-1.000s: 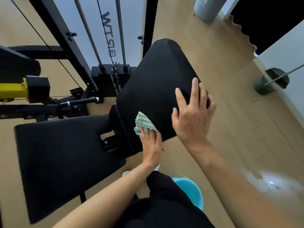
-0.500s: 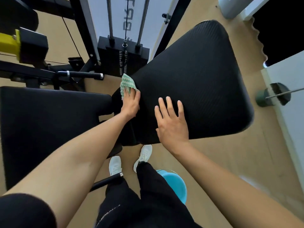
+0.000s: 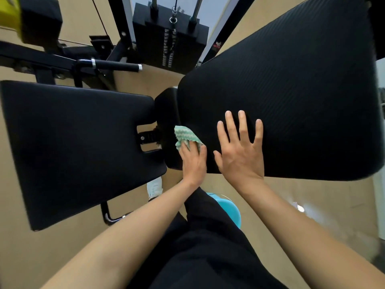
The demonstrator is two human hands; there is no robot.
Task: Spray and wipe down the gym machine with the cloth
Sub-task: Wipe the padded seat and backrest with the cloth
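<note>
The gym machine has a large black ribbed back pad (image 3: 291,97) on the right and a flat black seat pad (image 3: 73,147) on the left. A green and white cloth (image 3: 184,137) lies pressed against the back pad's lower left edge, near the hinge between the pads. My left hand (image 3: 193,163) presses on the cloth, fingers over its lower part. My right hand (image 3: 240,151) rests flat on the back pad just right of it, fingers spread, holding nothing. No spray bottle is in view.
Behind the pads stand the weight stack (image 3: 169,38), its guide rods and a black handle bar (image 3: 116,65). A blue bucket (image 3: 228,209) sits on the wooden floor by my legs. A white shoe (image 3: 155,187) shows under the seat pad.
My left hand has slid the cloth down the back pad's left edge, from near the top corner toward me. My right hand stayed flat on the pad. The camera has moved closer.
</note>
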